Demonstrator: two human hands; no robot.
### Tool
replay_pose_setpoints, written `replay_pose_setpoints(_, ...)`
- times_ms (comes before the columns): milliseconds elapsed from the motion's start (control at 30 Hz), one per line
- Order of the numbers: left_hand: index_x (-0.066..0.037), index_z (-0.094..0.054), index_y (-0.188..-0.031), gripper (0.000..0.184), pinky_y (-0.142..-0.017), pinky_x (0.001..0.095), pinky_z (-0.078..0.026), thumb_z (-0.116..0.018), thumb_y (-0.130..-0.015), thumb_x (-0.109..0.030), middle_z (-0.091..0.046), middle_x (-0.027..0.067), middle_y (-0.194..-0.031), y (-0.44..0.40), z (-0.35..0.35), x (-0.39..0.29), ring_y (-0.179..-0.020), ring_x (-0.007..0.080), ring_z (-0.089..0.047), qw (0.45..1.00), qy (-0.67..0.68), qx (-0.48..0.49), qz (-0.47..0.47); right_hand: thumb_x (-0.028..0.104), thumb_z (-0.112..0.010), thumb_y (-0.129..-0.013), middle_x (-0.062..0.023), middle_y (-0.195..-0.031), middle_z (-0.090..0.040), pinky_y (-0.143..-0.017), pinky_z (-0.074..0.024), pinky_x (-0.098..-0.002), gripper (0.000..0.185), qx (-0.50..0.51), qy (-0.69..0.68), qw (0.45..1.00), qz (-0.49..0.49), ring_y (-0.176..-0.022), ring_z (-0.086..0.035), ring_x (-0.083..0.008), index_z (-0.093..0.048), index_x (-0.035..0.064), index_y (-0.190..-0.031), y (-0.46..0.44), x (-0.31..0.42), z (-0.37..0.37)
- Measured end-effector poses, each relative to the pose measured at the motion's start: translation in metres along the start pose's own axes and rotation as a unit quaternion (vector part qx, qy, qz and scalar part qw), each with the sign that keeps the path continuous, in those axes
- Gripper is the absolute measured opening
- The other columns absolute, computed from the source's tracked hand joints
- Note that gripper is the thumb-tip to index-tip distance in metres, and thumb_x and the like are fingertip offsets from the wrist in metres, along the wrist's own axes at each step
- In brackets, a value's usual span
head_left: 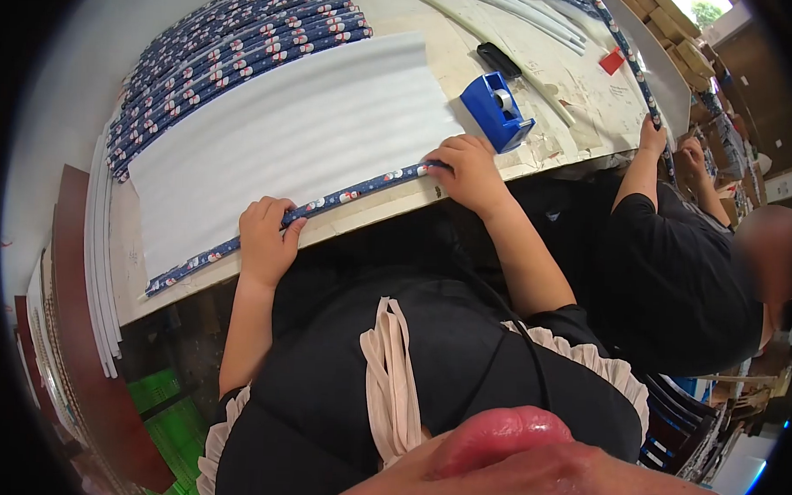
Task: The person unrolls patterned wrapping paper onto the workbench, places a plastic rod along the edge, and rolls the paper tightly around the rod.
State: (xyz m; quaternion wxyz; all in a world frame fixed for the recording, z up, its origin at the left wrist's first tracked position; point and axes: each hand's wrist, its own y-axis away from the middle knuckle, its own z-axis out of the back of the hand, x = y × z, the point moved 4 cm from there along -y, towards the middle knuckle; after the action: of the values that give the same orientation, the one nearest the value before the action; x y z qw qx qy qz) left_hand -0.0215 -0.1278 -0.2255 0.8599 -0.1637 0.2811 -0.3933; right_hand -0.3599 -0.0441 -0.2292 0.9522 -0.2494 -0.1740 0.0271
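Blue roll [350, 195] parallels table edge [376, 207]

Head view: one camera worn on the wearer's head, looking from above the near edge of the worktop [597, 106].
Facing: forward and steeply down across the worktop, whose near edge slants upward from lower left to right.
Nearness: close; the wearer's torso [313, 375] fills the foreground, with the left hand [268, 243] and right hand [470, 173] slightly farther, at the near edge.
Lens field: very wide, with bowed margins and dark rounded corners.
Right margin: reaches a co-worker [674, 266] beyond the worktop's near edge.
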Motion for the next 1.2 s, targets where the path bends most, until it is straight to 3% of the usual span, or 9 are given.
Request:
replay_pose_setpoints(133, -0.006, -0.067, -0.095, 0.023, -0.079, 0.0439, -0.046, -0.081, -0.080, -0.018, -0.065, 0.0091, -0.088, -0.001, -0.002, 0.006, -0.084, 0.0323, -0.061, 0.998, 0.020, 0.018, 0.048, 0.029, -0.084, -0.078, -0.0021, -0.095, -0.070, -0.091, -0.0460, -0.0434, 0.021, 0.072, -0.118, 0.990, 0.006, -0.100, -0.063, -0.0263, -0.077, 0.0130, -0.089, -0.013, 0.016, -0.024)
replay_pose_setpoints(367, -0.004, -0.068, -0.093, 0.027, -0.079, 0.0436, -0.047, -0.083, -0.079, -0.022, -0.066, 0.0137, -0.088, -0.001, -0.002, 0.010, -0.088, 0.0353, -0.061, 0.994, 0.045, 0.036, 0.089, 0.028, -0.088, -0.072, -0.0029, -0.092, -0.070, -0.087, -0.0479, -0.0431, 0.026, 0.066, -0.137, 0.988, -0.006, -0.094, -0.063, -0.0275, -0.077, 0.0118, -0.088, -0.015, 0.024, -0.026)
replay_pose_setpoints(433, -0.005, -0.068, -0.092, 0.027, -0.078, 0.0439, -0.047, -0.083, -0.079, -0.023, -0.066, 0.0131, -0.087, -0.001, -0.001, 0.012, -0.087, 0.0349, -0.061, 0.995, 0.044, 0.032, 0.082, 0.024, -0.090, -0.070, -0.0042, -0.086, -0.069, -0.082, -0.0500, -0.0427, 0.025, 0.085, -0.167, 0.981, -0.056, -0.090, -0.064, -0.0292, -0.076, 0.0108, -0.087, -0.016, 0.019, -0.027)
replay_pose_setpoints(500, -0.006, -0.069, -0.091, 0.027, -0.078, 0.0442, -0.047, -0.083, -0.079, -0.024, -0.065, 0.0124, -0.087, -0.003, -0.003, 0.015, -0.087, 0.0345, -0.061, 0.996, 0.043, 0.026, 0.079, 0.019, -0.089, -0.069, -0.0072, -0.083, -0.069, -0.078, -0.0513, -0.0422, 0.023, 0.076, -0.174, 0.981, -0.034, -0.087, -0.064, -0.0316, -0.076, 0.0097, -0.086, -0.018, 0.020, -0.028)
replay_pose_setpoints(700, -0.010, -0.067, -0.092, 0.025, -0.079, 0.0463, -0.047, -0.081, -0.080, -0.028, -0.064, 0.0084, -0.086, 0.005, -0.007, 0.010, -0.087, 0.0320, -0.063, 0.998, -0.057, 0.016, -0.026, 0.016, -0.084, -0.072, -0.0124, -0.084, -0.068, -0.079, -0.0509, -0.0470, 0.020, 0.047, -0.054, 0.995, 0.071, -0.087, -0.064, -0.0366, -0.074, 0.0062, -0.087, -0.019, 0.026, -0.035)
replay_pose_setpoints(833, -0.010, -0.070, -0.094, 0.032, -0.086, 0.0465, -0.048, -0.081, -0.081, -0.038, -0.066, 0.0104, -0.095, 0.006, -0.016, 0.021, -0.098, 0.0314, -0.065, 0.996, -0.061, 0.059, 0.001, 0.012, -0.082, -0.073, -0.0161, -0.088, -0.069, -0.079, -0.0506, -0.0495, 0.020, 0.073, 0.009, 0.991, 0.108, -0.089, -0.064, -0.0401, -0.072, 0.0045, -0.089, -0.024, 0.034, -0.033)
replay_pose_setpoints(933, -0.010, -0.071, -0.097, 0.032, -0.091, 0.0455, -0.047, -0.080, -0.083, -0.038, -0.066, 0.0090, -0.101, 0.003, -0.020, 0.027, -0.105, 0.0310, -0.063, 0.994, -0.017, 0.081, 0.069, 0.009, -0.082, -0.071, -0.0141, -0.087, -0.063, -0.079, -0.0484, -0.0458, 0.023, 0.135, -0.063, 0.987, 0.058, -0.087, -0.060, -0.0374, -0.069, 0.0023, -0.089, -0.030, 0.023, -0.038)
replay_pose_setpoints(1033, -0.011, -0.070, -0.097, 0.030, -0.095, 0.0450, -0.045, -0.079, -0.084, -0.035, -0.065, 0.0085, -0.102, 0.006, -0.023, 0.027, -0.107, 0.0306, -0.061, 0.992, 0.010, 0.078, 0.100, 0.008, -0.082, -0.070, -0.0129, -0.086, -0.063, -0.081, -0.0473, -0.0416, 0.023, 0.189, -0.154, 0.968, -0.058, -0.089, -0.060, -0.0338, -0.070, 0.0015, -0.090, -0.030, 0.002, -0.046)
replay_pose_setpoints(1200, -0.012, -0.071, -0.097, 0.028, -0.097, 0.0433, -0.045, -0.077, -0.086, -0.036, -0.064, 0.0076, -0.097, 0.011, -0.020, 0.026, -0.103, 0.0292, -0.061, 0.998, 0.001, 0.038, 0.055, 0.007, -0.081, -0.073, -0.0135, -0.089, -0.065, -0.083, -0.0474, -0.0413, 0.022, 0.162, -0.125, 0.978, -0.034, -0.092, -0.060, -0.0343, -0.071, 0.0012, -0.092, -0.025, 0.004, -0.046)
